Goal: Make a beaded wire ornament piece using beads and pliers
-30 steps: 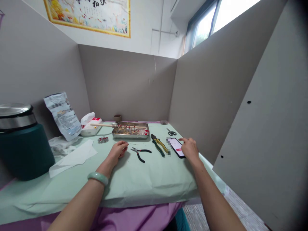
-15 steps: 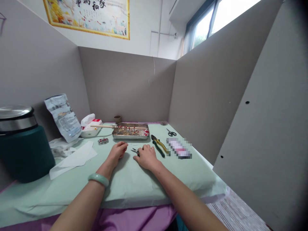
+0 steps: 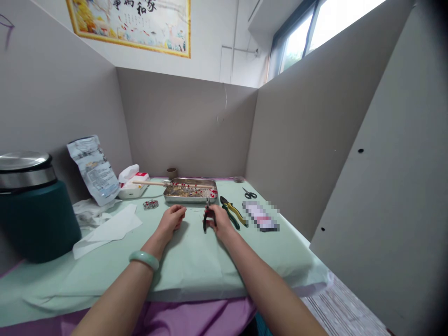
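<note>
My right hand is closed around small dark-handled pliers, whose metal jaws point up toward the tray's front edge. To its left, my left hand rests on the cloth with its fingers curled together; whatever they may pinch is hidden or too small to make out. Ahead of both hands lies a metal tray full of small gold, silver and red pieces. Just right of my right hand are larger pliers with yellow and green handles. A red and silver beaded ornament lies beyond my left hand.
Black scissors and a blurred-out flat item lie at the right. On the left stand a dark green flask, a pouch, a tissue pack and white paper. Grey partitions enclose the table.
My right hand has picked up the small pliers from the cloth, turning them so the jaws point up. My left hand has stayed in place.
</note>
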`<state>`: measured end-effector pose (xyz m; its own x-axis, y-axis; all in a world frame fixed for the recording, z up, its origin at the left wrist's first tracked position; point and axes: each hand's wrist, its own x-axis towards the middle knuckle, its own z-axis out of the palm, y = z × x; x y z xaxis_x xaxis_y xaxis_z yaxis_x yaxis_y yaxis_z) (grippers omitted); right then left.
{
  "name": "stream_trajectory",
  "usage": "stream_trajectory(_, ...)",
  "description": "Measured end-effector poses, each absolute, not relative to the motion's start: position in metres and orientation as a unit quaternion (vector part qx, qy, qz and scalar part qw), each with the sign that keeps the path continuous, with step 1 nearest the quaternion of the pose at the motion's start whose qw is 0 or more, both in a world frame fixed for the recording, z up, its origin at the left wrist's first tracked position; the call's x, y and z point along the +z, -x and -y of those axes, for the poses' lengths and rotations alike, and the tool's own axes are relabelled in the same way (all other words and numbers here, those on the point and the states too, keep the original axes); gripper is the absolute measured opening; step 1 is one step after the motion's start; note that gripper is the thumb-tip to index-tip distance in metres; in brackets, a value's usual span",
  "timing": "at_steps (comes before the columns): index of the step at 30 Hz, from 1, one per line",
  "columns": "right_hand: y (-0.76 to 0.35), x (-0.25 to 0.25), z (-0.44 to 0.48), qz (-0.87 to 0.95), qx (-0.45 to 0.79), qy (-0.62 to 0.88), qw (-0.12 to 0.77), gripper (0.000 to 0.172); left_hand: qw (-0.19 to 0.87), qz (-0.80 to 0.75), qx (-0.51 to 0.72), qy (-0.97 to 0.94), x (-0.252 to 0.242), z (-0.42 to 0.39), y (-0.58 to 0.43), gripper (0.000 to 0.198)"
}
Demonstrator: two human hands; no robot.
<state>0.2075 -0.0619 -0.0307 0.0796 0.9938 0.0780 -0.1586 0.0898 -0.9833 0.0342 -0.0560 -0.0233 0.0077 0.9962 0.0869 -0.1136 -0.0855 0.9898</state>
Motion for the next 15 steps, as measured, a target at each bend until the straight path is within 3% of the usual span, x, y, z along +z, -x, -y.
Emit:
stream_trajectory(3, -0.219, -0.024, 0.064, 0.334, 0.684, 0.322, 0.563, 0.017, 0.515, -0.438, 0.54, -0.501, -0.024, 0.057, -0.035, 0.03)
stream_trajectory(8, -0.222, -0.017, 0.076, 0.337, 0.77, 0.2, 0.504, 0.029, 0.518, -0.435, 0.537, -0.505, -0.025, 0.057, -0.036, 0.03)
stream_trajectory(11, -0.21, -0.02, 0.08, 0.449, 0.677, 0.28, 0.511, 0.033, 0.523, -0.43, 0.538, -0.502, -0.025, 0.057, -0.035, 0.03)
stream_trajectory(15, -0.194, -0.03, 0.081, 0.662, 0.352, 0.407, 0.521, 0.023, 0.546, -0.41, 0.545, -0.486, -0.023, 0.057, -0.034, 0.03)
